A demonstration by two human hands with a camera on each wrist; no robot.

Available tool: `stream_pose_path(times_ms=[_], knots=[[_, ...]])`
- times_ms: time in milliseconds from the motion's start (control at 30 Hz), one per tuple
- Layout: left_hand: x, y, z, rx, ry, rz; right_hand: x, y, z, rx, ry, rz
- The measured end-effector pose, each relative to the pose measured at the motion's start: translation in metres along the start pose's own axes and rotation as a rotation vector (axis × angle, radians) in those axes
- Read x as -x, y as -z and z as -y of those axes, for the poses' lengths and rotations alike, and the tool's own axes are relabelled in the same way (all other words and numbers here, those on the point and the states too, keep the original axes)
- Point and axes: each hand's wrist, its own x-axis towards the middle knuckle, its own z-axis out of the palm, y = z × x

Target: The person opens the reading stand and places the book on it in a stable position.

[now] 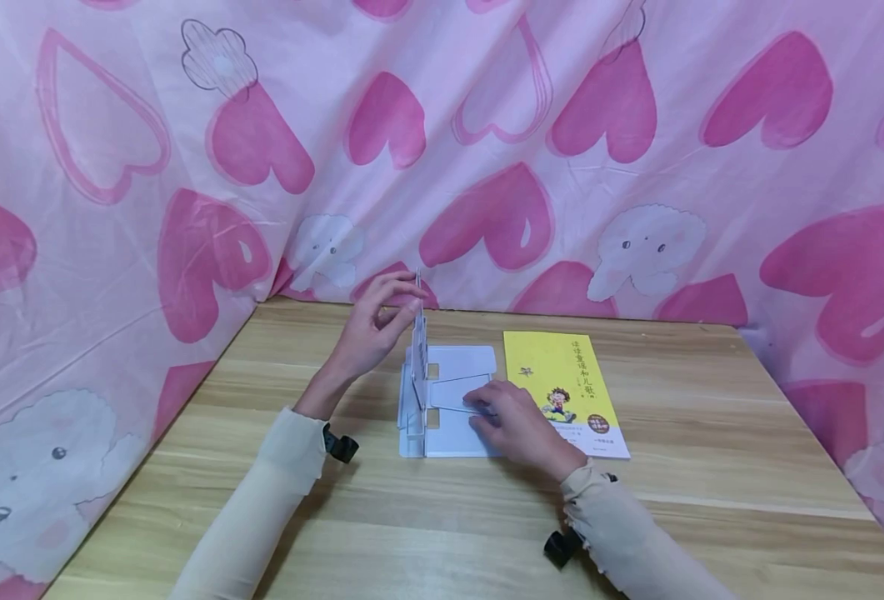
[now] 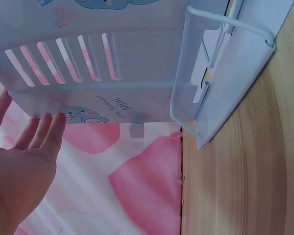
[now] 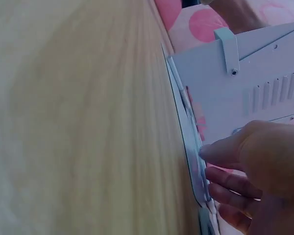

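A pale blue-white metal book stand (image 1: 462,358) stands on the table, its flat base down and its slotted panel (image 2: 147,58) upright. Cartoon dinosaurs and the word "Mini" are printed on the panel, and a wire page holder (image 2: 179,78) sits along its lower part. My left hand (image 1: 372,325) holds the panel's top edge with the fingers. My right hand (image 1: 520,421) is low over the base, thumb and fingertips pinching the thin support flap (image 1: 452,392); in the right wrist view the thumb (image 3: 223,151) lies at the flap's edge.
A yellow book (image 1: 561,375) with a cartoon child on its cover lies flat just right of the stand, partly behind my right hand. The wooden table (image 1: 711,417) meets a pink heart-patterned cloth (image 1: 442,208) at the back and sides.
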Motion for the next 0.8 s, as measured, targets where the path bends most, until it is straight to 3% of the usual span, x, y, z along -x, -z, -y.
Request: stream_pose_path(times_ms=[233,567,800], knots=[[-0.0007,-0.0010,-0.0013,0.008,0.013,-0.005,0.0006,-0.0053,-0.0001,0.027,0.010,0.029],[0.0002,-0.0032,-0.0055,-0.052,0.034,0.001,-0.0004,-0.0057,0.0021,-0.021,-0.066,0.066],[-0.0010,-0.0071,-0.0060,-0.058,0.045,0.008,-0.0022,-0.0062,-0.0048,-0.053,-0.035,0.028]])
